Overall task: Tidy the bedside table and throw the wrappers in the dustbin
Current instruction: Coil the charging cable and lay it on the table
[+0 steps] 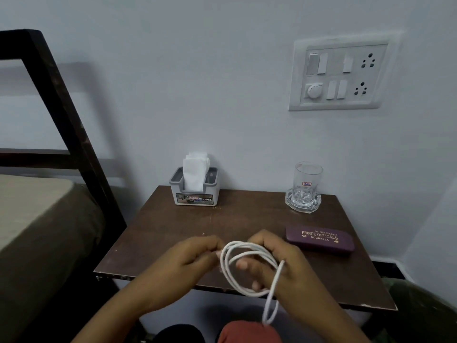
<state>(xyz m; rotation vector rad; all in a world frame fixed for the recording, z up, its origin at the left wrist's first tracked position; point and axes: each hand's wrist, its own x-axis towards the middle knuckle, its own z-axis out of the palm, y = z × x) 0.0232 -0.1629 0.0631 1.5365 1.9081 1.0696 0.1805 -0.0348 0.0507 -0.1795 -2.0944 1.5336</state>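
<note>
A white cable (pixel 233 276) is looped into several coils over the front of the brown bedside table (pixel 173 231). My right hand (pixel 282 263) has the coils wrapped around its fingers. My left hand (pixel 190 258) pinches the cable at the left side of the coil. A loose loop of cable hangs down past the table's front edge. No wrappers are visible on the table.
A grey tissue holder (pixel 195 188) stands at the back left of the table, a glass on a glass coaster (pixel 305 190) at the back right, a purple spectacle case (pixel 320 240) on the right. A bed frame (pixel 61 115) is left, a switchboard (pixel 341 75) on the wall.
</note>
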